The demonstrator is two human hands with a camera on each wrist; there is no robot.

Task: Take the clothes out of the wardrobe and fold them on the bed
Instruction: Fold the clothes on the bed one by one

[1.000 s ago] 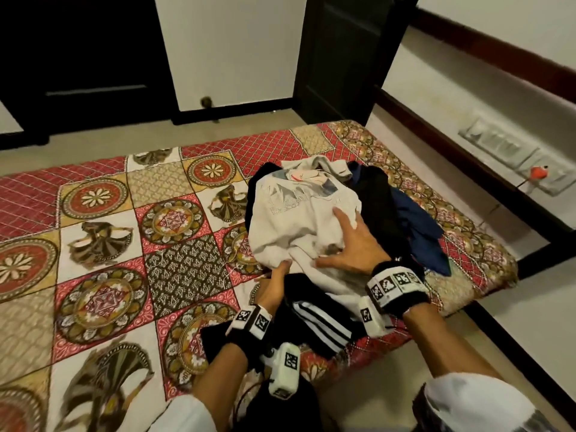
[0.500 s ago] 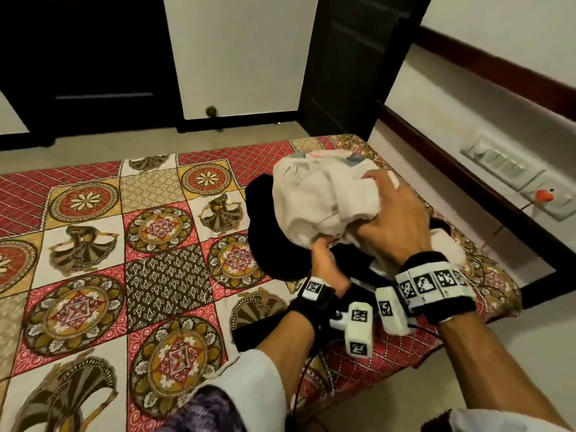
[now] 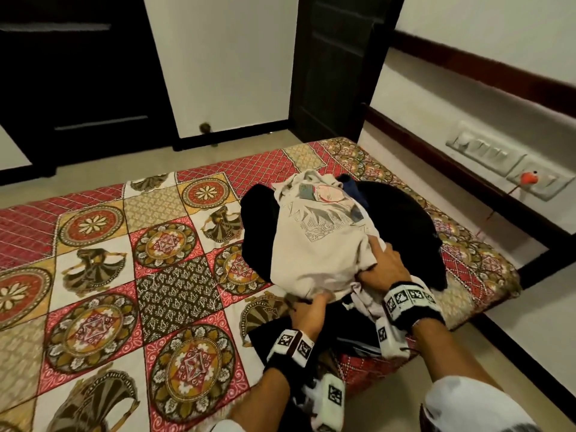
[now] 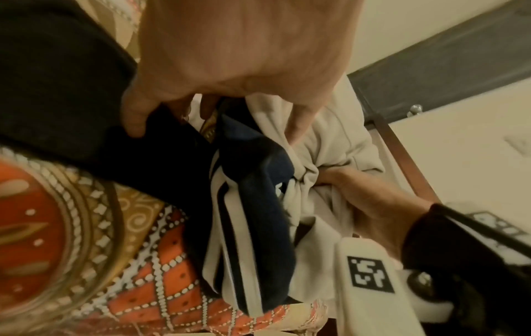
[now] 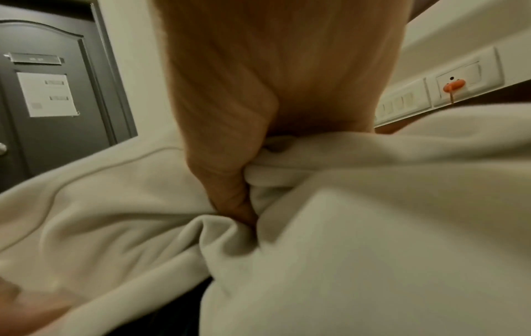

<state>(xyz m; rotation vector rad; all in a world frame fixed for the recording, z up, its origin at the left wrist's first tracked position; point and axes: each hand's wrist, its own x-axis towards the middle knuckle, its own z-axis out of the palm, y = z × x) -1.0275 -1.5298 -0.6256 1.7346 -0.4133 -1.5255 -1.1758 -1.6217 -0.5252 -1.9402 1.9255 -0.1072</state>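
Both hands pinch the near hem of the cream T-shirt [image 3: 314, 244], which lies atop the dark clothes pile [image 3: 402, 219] on the bed [image 3: 93, 275]: the right hand [image 3: 381, 268] bunches cloth, the left hand [image 3: 310, 313] grips lower. The person would likely do best lifting it straight off the pile, then spreading it flat on the bedspread left of the pile before folding.

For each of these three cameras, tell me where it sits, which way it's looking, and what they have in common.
Head: worn on the head, looking forward and down at the bed and the cream sweatshirt; both forearms, left hand and right hand show.
Left wrist: looks along the left hand at the striped dark garment; the right hand is also visible.
Right wrist: looks along the right hand, its thumb buried in the sweatshirt, toward a dark door.
Shared: all three show the sweatshirt; head and right wrist both show the orange plug.
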